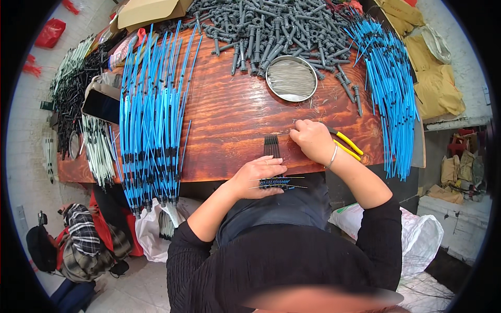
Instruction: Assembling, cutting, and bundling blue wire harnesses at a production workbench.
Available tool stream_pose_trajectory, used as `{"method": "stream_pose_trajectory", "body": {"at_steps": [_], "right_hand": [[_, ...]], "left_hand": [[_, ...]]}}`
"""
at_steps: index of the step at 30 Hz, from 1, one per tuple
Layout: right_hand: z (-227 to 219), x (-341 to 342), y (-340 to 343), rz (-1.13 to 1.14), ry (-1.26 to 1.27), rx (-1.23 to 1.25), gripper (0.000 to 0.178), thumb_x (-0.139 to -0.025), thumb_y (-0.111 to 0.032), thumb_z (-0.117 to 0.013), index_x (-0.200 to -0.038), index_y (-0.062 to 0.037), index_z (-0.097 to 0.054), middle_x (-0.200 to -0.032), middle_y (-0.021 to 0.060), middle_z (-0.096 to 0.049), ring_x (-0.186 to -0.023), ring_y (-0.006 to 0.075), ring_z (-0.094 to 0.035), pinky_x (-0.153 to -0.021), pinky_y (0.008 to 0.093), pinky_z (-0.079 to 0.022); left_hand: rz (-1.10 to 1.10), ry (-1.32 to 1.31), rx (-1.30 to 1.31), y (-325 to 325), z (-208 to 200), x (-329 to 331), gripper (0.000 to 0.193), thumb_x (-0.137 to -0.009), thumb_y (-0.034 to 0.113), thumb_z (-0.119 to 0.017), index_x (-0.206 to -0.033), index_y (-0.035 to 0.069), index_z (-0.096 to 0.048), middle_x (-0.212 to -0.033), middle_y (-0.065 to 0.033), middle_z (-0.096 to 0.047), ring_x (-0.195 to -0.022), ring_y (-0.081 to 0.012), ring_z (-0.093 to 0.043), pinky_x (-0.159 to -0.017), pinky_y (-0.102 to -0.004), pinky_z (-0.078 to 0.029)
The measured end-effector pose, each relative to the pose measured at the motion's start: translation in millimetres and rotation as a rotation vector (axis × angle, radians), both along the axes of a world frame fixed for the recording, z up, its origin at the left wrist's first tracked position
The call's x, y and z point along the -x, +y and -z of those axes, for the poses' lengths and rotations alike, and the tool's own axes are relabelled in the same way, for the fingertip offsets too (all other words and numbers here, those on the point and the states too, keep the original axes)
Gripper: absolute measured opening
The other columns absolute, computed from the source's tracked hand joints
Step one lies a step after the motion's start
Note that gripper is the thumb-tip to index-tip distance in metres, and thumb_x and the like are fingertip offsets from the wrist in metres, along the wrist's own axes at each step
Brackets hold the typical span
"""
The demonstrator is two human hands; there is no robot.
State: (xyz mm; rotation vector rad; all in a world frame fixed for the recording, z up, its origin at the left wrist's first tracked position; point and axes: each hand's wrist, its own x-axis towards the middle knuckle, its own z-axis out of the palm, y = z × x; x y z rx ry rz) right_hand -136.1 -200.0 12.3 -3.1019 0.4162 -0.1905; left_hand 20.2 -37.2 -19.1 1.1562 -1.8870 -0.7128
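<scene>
My left hand (258, 176) lies across a row of thin black rods (271, 146) at the table's front edge, its fingers closed over them. The far ends of the rods lie side by side on the wood. Blue pieces and fine wires (276, 182) show between my fingers, just off the edge. My right hand (315, 141) is closed in a pinch above the table, right of the rods. Whatever sits between its fingertips is too small to make out. Beside that hand lie pliers with yellow handles (348, 143), their jaws partly hidden behind it.
A round metal dish (291, 96) of thin wires stands beyond my hands. Behind it is a heap of grey plastic parts (282, 28). Bundles of blue rods lie left (151, 115) and right (389, 99). A dark phone (102, 106) and an open carton (151, 13) are at the left.
</scene>
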Motion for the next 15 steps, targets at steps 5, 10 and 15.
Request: {"method": "stream_pose_trajectory", "body": {"at_steps": [5, 10, 15], "right_hand": [[2.1, -16.2, 6.8, -0.129, -0.027, 0.013, 0.007, -0.068, -0.015, -0.056, -0.067, -0.0089, -0.058, -0.070, 0.0056, -0.054, -0.068, 0.0199, -0.057, -0.055, 0.0304, -0.047], [2.5, -19.6, 11.6, -0.135, -0.019, 0.002, 0.008, -0.068, -0.017, -0.055, -0.070, -0.0099, -0.057, -0.075, 0.0053, -0.053, -0.071, 0.0195, -0.056, -0.059, 0.0305, -0.046], [-32.1, 11.5, 10.8, 0.063, -0.133, -0.053, 0.028, -0.066, -0.015, -0.062, -0.093, -0.0092, -0.059, -0.106, 0.0089, -0.054, -0.100, 0.0264, -0.052, -0.086, 0.0421, -0.039]], "left_hand": [[-0.002, 0.004, -0.006, -0.5, -2.6, 0.6, 0.049, -0.064, 0.027, -0.078, -0.104, 0.003, -0.061, -0.102, -0.0129, -0.063, -0.103, -0.0310, -0.057, -0.092, -0.0425, -0.042], [0.016, 0.000, -0.005, -1.4, -2.7, 1.3, 0.049, -0.064, 0.026, -0.078, -0.103, 0.003, -0.061, -0.102, -0.0144, -0.062, -0.102, -0.0318, -0.057, -0.091, -0.0420, -0.043], [0.007, 0.044, 0.001, -0.3, -0.9, -0.4, 0.049, -0.064, 0.026, -0.078, -0.103, 0.003, -0.061, -0.102, -0.0143, -0.062, -0.103, -0.0320, -0.057, -0.091, -0.0418, -0.043]]}}
